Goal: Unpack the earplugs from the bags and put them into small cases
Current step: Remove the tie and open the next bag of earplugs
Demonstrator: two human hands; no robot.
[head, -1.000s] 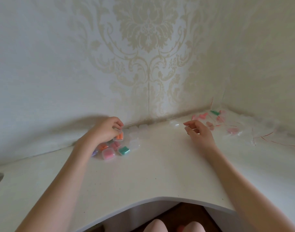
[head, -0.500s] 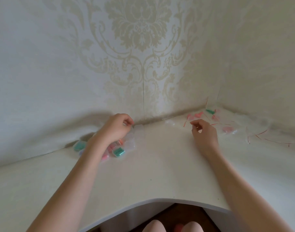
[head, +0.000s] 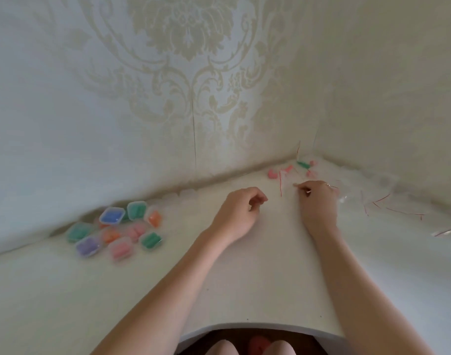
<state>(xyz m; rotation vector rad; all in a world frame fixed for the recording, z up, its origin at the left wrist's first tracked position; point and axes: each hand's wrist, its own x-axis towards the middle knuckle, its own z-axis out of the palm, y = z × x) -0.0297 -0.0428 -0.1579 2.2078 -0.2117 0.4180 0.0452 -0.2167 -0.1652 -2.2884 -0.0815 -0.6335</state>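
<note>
Left hand (head: 241, 211) hovered mid-desk (head: 219, 285), fingers loosely curled, empty. Right hand (head: 317, 203) pinched a clear bag (head: 289, 187). Filled cases (head: 116, 230) sat far left; loose earplugs (head: 292, 170) lay far right by the wall (head: 168, 85).

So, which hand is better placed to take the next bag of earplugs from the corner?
Right. The right hand already lies beside the bagged earplugs in the corner; the left hand is farther away and holds nothing.

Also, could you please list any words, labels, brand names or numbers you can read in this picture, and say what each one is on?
None can be read.
The filled small cases show no print.
The clear bags show only red seal lines, blurred.
The wallpaper carries an ornament, no letters.
</note>
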